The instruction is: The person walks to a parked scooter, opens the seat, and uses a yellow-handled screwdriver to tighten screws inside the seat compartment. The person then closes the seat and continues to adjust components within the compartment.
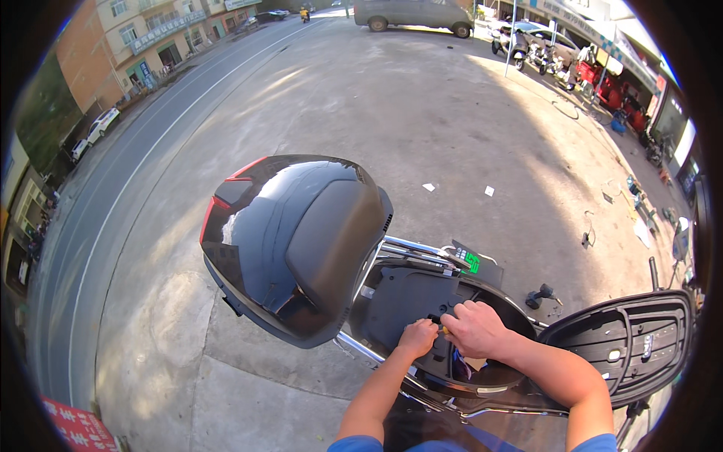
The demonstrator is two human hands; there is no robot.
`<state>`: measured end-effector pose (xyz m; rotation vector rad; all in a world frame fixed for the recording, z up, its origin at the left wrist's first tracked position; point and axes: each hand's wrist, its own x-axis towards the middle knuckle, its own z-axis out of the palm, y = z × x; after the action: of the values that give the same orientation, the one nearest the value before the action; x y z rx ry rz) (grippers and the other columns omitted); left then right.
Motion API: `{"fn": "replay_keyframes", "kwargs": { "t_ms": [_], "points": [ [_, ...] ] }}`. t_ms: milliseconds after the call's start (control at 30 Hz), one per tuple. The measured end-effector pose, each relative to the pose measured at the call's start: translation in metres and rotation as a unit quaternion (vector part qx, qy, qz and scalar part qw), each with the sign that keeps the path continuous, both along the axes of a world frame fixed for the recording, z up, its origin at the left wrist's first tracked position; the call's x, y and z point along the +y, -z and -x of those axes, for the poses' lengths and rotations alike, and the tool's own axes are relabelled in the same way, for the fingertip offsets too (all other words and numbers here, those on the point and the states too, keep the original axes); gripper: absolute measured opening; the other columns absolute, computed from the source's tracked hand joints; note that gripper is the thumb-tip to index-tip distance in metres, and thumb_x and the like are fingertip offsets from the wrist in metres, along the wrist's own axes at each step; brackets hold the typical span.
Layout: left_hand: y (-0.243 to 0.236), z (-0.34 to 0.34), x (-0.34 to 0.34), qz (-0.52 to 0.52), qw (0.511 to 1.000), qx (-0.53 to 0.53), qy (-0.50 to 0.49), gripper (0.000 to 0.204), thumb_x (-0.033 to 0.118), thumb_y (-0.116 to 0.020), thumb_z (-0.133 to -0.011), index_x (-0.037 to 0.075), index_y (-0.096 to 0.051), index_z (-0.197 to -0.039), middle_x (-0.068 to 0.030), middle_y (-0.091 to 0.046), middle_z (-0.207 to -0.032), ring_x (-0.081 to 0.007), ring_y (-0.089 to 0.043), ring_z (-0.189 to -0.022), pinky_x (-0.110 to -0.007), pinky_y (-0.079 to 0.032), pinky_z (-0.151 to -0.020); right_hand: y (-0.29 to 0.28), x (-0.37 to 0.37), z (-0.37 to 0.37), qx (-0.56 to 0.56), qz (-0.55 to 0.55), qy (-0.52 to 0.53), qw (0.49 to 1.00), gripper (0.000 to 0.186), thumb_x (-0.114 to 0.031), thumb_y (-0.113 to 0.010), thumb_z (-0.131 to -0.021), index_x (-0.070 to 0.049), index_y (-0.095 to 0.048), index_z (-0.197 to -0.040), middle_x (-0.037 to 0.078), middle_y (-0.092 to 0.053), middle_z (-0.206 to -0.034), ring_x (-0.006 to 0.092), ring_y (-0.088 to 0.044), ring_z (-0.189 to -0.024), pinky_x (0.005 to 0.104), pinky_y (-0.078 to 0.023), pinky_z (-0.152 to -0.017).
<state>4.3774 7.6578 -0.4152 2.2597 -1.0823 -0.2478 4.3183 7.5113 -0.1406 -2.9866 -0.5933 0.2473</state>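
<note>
A small tool with a yellowish handle (444, 330) sits between the two hands, mostly hidden, so its kind cannot be told; it lies at the rear edge of the scooter's open under-seat compartment (422, 301). That compartment is a dark plastic tub, open upward, with the black seat (633, 339) swung up to its right. A glossy black top box with red reflectors (297, 241) stands just behind it.

i see a pale concrete yard (422, 113) carrying everything. a black scooter (422, 301) stands on it, two white scraps (428, 187) lie further out, and a small dark tool (542, 295) rests just beside the scooter.
</note>
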Motion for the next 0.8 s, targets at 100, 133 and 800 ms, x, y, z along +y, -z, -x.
{"fn": "replay_keyframes", "kwargs": {
  "t_ms": [100,133,800],
  "points": [
    [-0.003,-0.001,0.002,-0.005,1.0,0.008,0.001,0.013,0.021,-0.075,-0.094,0.009,-0.071,-0.098,-0.0095,-0.07,-0.105,-0.0322,-0.07,-0.109,-0.049,-0.06,-0.088,0.004,0.0,-0.004,0.086,0.01,0.158,0.984,0.029,-0.018,-0.077,-0.084,-0.006,-0.066,-0.107,0.015,-0.069,-0.1,0.0353,-0.069,-0.099,0.0471,-0.058,-0.083],
    [-0.004,-0.001,0.003,-0.012,1.0,0.004,0.001,0.013,0.021,-0.075,-0.094,0.009,-0.071,-0.098,-0.0093,-0.07,-0.105,-0.032,-0.07,-0.109,-0.049,-0.06,-0.088,0.003,0.002,-0.006,0.046,-0.004,0.171,0.984,0.026,-0.025,-0.075,-0.09,-0.004,-0.065,-0.103,0.016,-0.07,-0.097,0.0369,-0.072,-0.093,0.0483,-0.059,-0.079],
    [-0.022,-0.001,0.006,-0.022,1.0,0.018,0.008,0.012,0.022,-0.073,-0.095,0.012,-0.074,-0.101,-0.0077,-0.07,-0.11,-0.0303,-0.068,-0.112,-0.048,-0.059,-0.092,0.018,-0.014,0.017,-0.186,-0.119,-0.008,0.975,0.022,-0.026,-0.071,-0.096,-0.006,-0.063,-0.1,0.014,-0.064,-0.085,0.034,-0.071,-0.073,0.0447,-0.06,-0.068]
  ]
}}
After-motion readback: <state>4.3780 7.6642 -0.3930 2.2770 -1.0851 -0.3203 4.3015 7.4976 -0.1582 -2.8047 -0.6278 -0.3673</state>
